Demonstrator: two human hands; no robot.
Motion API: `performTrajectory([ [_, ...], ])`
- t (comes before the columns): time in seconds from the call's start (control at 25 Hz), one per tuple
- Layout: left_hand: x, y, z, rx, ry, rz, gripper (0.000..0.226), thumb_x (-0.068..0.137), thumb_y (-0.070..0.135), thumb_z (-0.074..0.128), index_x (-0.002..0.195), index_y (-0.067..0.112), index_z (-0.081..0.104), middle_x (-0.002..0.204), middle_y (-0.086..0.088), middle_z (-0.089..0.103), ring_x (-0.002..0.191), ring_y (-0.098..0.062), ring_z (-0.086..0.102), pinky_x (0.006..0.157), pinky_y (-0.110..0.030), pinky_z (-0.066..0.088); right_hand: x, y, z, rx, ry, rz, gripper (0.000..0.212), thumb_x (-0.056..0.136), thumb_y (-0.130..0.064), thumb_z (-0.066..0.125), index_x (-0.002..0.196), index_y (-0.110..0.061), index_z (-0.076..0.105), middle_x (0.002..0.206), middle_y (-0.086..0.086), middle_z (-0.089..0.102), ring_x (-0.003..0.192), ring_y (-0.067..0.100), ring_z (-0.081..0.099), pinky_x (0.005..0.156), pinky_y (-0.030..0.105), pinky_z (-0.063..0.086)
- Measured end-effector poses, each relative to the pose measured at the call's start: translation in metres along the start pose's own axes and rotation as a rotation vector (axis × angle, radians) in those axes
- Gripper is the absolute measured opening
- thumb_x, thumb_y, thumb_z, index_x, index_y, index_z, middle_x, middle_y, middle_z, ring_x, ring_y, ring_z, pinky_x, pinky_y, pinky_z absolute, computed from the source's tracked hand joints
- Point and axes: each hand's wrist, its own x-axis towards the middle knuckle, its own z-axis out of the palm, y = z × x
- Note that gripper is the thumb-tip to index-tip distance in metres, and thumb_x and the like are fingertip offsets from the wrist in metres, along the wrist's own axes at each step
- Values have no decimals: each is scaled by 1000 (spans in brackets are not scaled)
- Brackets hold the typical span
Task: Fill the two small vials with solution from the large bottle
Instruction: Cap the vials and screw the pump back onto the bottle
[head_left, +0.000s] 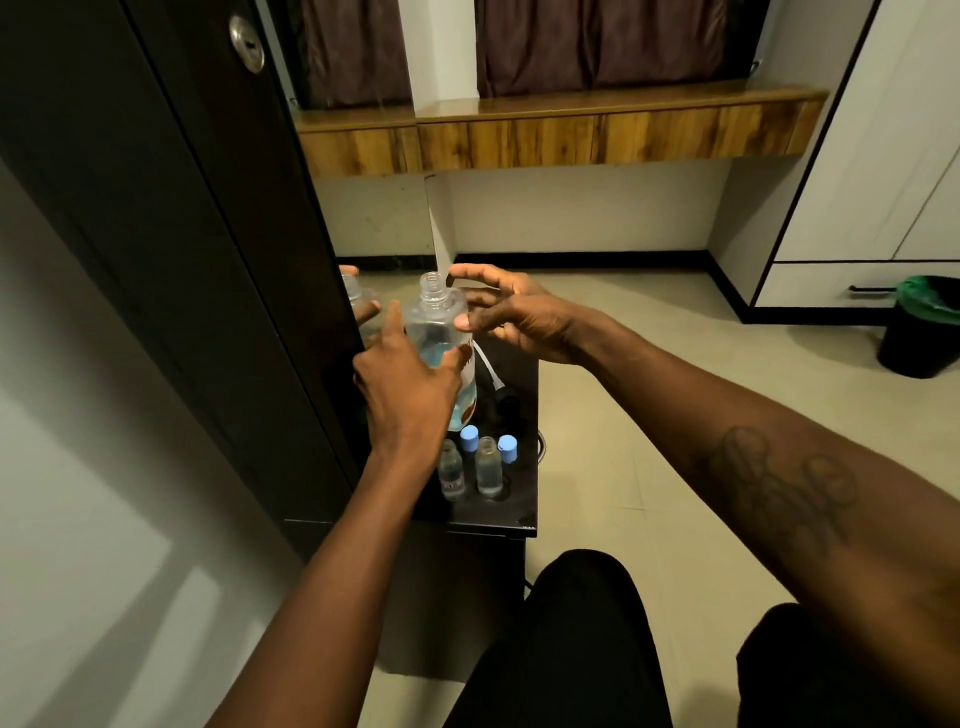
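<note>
**Open bottle held over two uncapped vials**

At far left stands a dark glossy wardrobe door (208, 260) with a round metal lock, and its shiny edge mirrors the bottle and fingers. Beside it, the left hand (410, 395) wraps the lower body of the large bottle (439, 332); its grip is closed around the clear plastic, thumb on the near side and index finger pointing up along the bottle's left flank. The bottle stands roughly upright, its threaded neck open with no cap on, and pale blue liquid shows inside.

Below the left wrist, near the front edge of the black surface (519, 514), two small vials stand upright just beside each other: the left vial (451, 470) bears a label, the right vial (488, 466) is plain and clear. Both are uncapped. Just behind them lie two blue caps, one (469, 435) to the left and one (507, 448) to the right. A white tube with a dark pump head (493, 379) lies on the surface behind the caps.

The right hand (514, 317) is at the bottle's shoulder, thumb tip touching the plastic, the other fingers spread loosely past the neck; its grip is wide and holds nothing.

At far right, a black bin with a green liner (919, 327) stands on the tiled floor.
</note>
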Motion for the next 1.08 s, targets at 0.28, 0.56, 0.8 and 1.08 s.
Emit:
performTrajectory([
  [0.28,-73,-28,-45,-91,-33,-126,51,93,18,75,142,18,59,115,3,72,81,8,62,71,2,48,-47,20,9,-340,315,-125,23,82,-10,83,104,-5,77,86,5,78,72,15,70,60,26,57],
  [0.56,-113,-61,-32,-297,-281,-323,68,77,18,90,139,20,62,129,-3,71,110,-8,70,94,-23,58,-37,45,23,-1176,-32,-58,21,77,-41,85,93,-28,84,85,-12,81,78,2,74,77,31,60],
  [0.8,-108,-61,-20,-346,-337,-281,56,78,11,88,128,28,67,109,16,72,102,4,70,97,-24,58,-27,59,31,-1385,38,38,40,67,-66,81,93,-36,82,91,-18,79,83,11,71,70,32,57],
  [1.08,-102,-59,-15,-353,-275,-255,44,82,13,86,123,23,72,97,19,72,87,18,68,86,-9,56,-14,65,33,-1432,47,62,37,65,-66,80,90,-38,80,81,-13,78,80,14,69,63,27,43],
])
